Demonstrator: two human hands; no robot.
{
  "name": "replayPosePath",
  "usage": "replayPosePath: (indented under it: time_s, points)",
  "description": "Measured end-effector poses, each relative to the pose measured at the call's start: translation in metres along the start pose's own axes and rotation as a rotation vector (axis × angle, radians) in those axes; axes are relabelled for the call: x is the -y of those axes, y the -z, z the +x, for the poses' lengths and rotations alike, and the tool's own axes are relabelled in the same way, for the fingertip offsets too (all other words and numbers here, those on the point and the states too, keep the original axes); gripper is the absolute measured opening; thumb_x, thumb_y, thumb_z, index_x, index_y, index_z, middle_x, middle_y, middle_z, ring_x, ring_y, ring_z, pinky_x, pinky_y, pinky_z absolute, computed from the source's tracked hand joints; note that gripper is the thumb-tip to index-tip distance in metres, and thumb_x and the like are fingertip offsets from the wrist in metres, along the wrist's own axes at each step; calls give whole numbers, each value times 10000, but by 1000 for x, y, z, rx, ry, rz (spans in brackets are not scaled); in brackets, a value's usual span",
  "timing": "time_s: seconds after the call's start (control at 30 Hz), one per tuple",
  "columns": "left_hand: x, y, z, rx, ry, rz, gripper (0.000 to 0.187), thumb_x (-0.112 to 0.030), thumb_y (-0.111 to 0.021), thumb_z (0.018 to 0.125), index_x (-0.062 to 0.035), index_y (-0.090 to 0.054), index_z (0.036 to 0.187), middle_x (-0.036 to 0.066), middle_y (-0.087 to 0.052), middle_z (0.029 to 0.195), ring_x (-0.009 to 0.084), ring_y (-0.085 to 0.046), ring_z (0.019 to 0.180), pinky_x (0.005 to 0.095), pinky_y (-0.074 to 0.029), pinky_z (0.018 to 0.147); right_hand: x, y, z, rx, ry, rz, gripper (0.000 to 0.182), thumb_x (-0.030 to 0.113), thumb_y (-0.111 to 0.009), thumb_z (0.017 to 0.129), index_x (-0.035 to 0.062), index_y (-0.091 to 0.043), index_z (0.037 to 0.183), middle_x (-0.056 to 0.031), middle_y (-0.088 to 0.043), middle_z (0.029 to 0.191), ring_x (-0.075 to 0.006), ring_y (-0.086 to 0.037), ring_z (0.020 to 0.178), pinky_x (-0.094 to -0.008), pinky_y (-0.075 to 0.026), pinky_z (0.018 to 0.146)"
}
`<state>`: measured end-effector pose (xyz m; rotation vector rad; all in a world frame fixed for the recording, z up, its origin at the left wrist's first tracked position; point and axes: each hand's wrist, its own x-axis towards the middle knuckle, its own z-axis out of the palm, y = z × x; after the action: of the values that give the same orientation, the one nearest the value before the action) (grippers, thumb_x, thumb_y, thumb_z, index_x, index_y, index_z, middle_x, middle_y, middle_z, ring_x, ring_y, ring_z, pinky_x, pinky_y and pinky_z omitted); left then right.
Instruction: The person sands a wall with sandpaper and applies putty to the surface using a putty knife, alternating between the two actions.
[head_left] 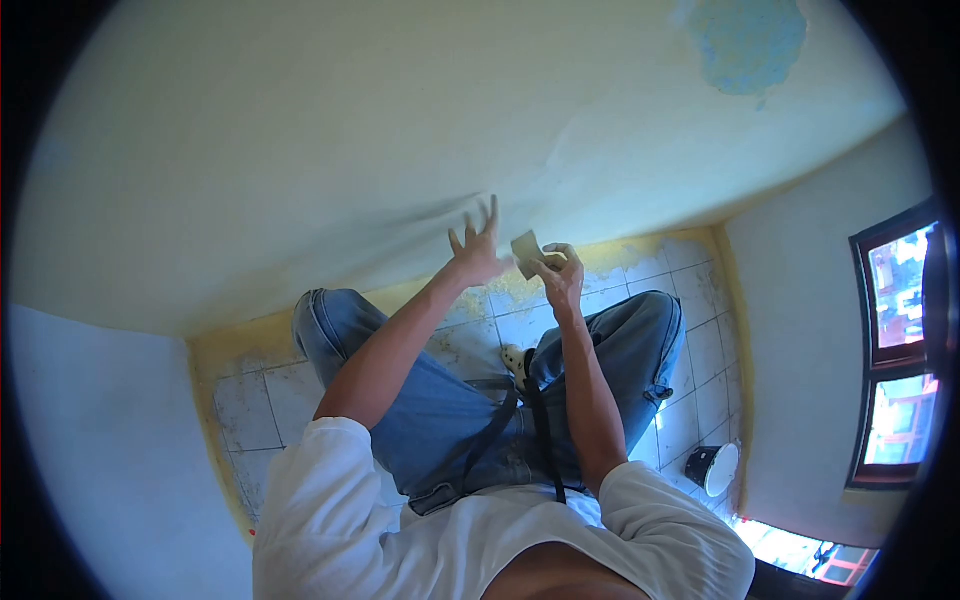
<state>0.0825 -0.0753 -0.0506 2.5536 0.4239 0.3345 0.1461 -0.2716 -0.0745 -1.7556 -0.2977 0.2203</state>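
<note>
In the head view, my right hand (564, 280) pinches a small flat tan rectangular piece (525, 255), which looks like a bit of sandpaper or a thin scraper blade, between thumb and fingers. It is held out toward my left, in front of the pale wall (330, 150). Just to the left of it, my left hand (478, 255) is open with its fingers spread, pointing at the wall and holding nothing. The thumb side of that hand is close to the piece, and a soft shadow falls on the wall beside the fingers.
My knees in blue jeans (430, 420) are bent apart over a dusty tiled floor (690, 350). A yellow band runs along the wall's base. High on the right is a bluish patch (750, 45). A dark bucket (703, 466) stands at the right, below a window (897, 350).
</note>
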Motion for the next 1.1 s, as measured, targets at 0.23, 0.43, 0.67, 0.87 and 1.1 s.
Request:
replayPosePath:
  time_s: [0.23, 0.43, 0.67, 0.87, 1.1]
  points:
    - [16, 15, 9, 199, 45, -309, 677, -350, -842, 910, -99, -599, 1490, 201, -727, 1385, 360, -717, 1235, 520, -528, 1083, 3, -4, 2, 72, -60, 238, 452, 111, -832, 916, -37, -641, 1299, -185, -807, 973, -227, -767, 916, -354, -590, 849]
    - [3, 28, 11, 130, 64, -507, 245, -244, -815, 895, -39, -774, 1022, 153, -827, 952, 287, -806, 857, 413, -626, 809, 12, -17, -6, -89, 44, 7, 581, 79, -837, 913, -14, -595, 1433, -280, -659, 1408, -341, -718, 1198, -467, -589, 1039]
    - [-7, 40, 16, 73, 119, -688, 269, -219, -806, 908, 8, -782, 1051, 131, -825, 925, 242, -793, 843, 399, -621, 816, 89, -48, -22, -72, 574, -557, 726, 32, -781, 907, 33, -547, 1593, -298, -544, 1590, -462, -614, 1374, -483, -529, 1116]
    - [-21, 57, 16, 33, 24, -895, 328, -277, -798, 989, 29, -780, 1103, 175, -815, 1002, 279, -798, 931, 398, -618, 864, 80, -60, -6, -206, 228, -434, 372, 44, -624, 1040, -25, -690, 1399, -335, -751, 1042, -437, -782, 989, -476, -591, 851]
    - [-9, 79, 27, -66, -145, -745, 295, -241, -665, 1109, 6, -760, 1241, 139, -810, 1137, 218, -776, 1072, 373, -592, 953, 79, -47, 75, -831, -24, 366, 368, 165, -676, 1058, -78, -723, 1330, -198, -743, 1115, -330, -702, 983, -392, -544, 908]
